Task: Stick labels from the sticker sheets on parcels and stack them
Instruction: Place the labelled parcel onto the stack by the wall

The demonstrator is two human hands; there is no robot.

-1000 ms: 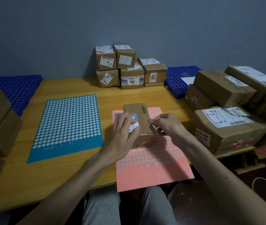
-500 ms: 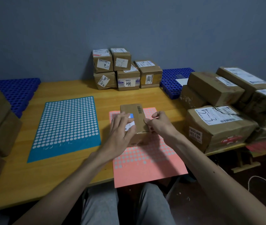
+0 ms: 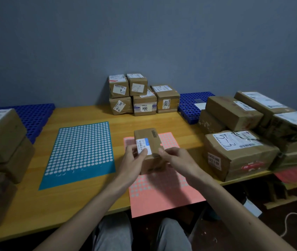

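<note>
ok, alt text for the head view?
The left hand and right hand hold a small brown parcel over a pink sticker sheet on a wooden table. A blue sticker sheet lies beside it; stacked parcels stand behind.

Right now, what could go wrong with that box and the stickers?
1. The pink dot sits right at the edge of the box, so it might fold over the corner or peel off.
2. The pink sheet hangs over the front edge of the table. A bump from an arm could slide it to the floor.
</note>
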